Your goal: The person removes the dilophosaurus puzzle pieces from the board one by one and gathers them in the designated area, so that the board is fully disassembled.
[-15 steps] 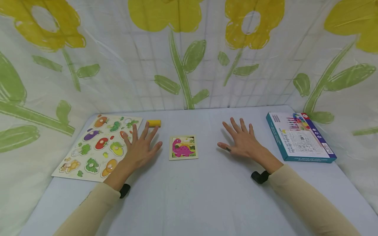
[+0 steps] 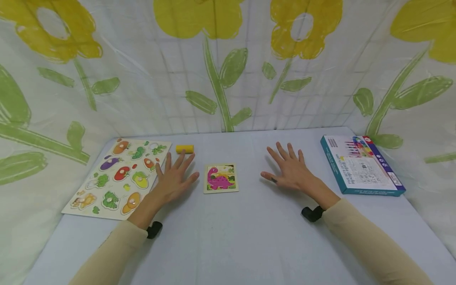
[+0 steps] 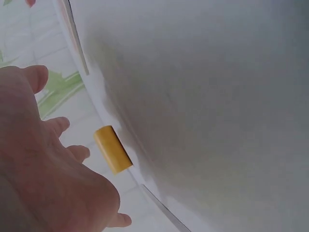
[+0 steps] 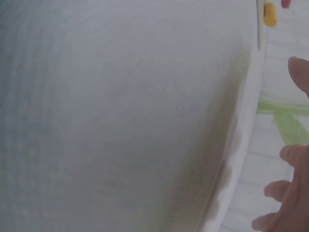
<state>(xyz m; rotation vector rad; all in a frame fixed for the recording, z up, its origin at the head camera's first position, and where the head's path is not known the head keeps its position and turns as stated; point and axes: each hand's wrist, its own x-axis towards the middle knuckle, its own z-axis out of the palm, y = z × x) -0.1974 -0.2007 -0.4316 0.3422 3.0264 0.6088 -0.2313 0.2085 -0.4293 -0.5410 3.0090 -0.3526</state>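
Note:
My left hand [image 2: 173, 179] hovers with spread fingers between the vegetable puzzle board [image 2: 103, 194] and a small dinosaur picture puzzle [image 2: 221, 179]; it holds nothing. Just beyond its fingertips lies a yellow cylinder [image 2: 184, 149], which the left wrist view also shows past the fingers as a yellow cylinder [image 3: 113, 149]. My right hand [image 2: 292, 173] is likewise spread and holds nothing, to the right of the dinosaur puzzle. In the right wrist view only part of the right hand [image 4: 294, 188] shows, at the right edge, above the pale tabletop.
A flat teal-edged box [image 2: 363, 166] with printed pictures lies at the right of the table [image 2: 228, 241]. Behind the table hangs a white curtain [image 2: 142, 79] with yellow flowers and green leaves. A black wrist device [image 2: 312, 214] sits at the right cuff.
My left hand has shifted slightly right and down, away from the vegetable board, uncovering its carrot piece. The right hand has barely moved. The objects on the table stay put.

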